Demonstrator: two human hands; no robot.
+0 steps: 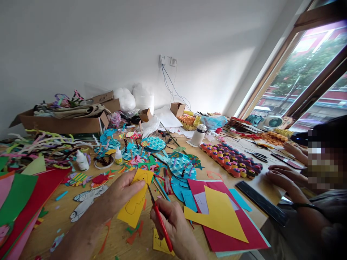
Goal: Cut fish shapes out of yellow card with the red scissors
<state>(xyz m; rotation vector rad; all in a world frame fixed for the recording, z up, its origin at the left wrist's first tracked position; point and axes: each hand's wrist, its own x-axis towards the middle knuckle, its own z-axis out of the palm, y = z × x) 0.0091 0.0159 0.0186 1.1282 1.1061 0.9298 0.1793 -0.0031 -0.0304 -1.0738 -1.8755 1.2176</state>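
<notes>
My left hand point(126, 193) pinches a yellow sheet of paper point(132, 209) that has a dark outline drawn on it. In my right hand point(173, 220) are red-handled scissors point(162, 224), their blades pointing up at the right edge of that paper. Below my hands lies a smaller yellow piece point(160, 242) with drawn lines, partly covered by the right hand. Orange and green paper scraps point(135, 233) are scattered on the wooden table point(108, 231) close by. Right of my right hand, a larger yellow sheet point(219, 216) rests on a dark red sheet point(217, 240).
White glue bottles point(82, 161) and paper fish point(88, 202) lie to the left, by coloured sheets point(21, 202) and pipe cleaners point(51, 148). Blue decorated discs point(181, 166) stand mid-table. A painted egg tray point(230, 159) lies beyond, and another person's hands point(279, 177) rest at right.
</notes>
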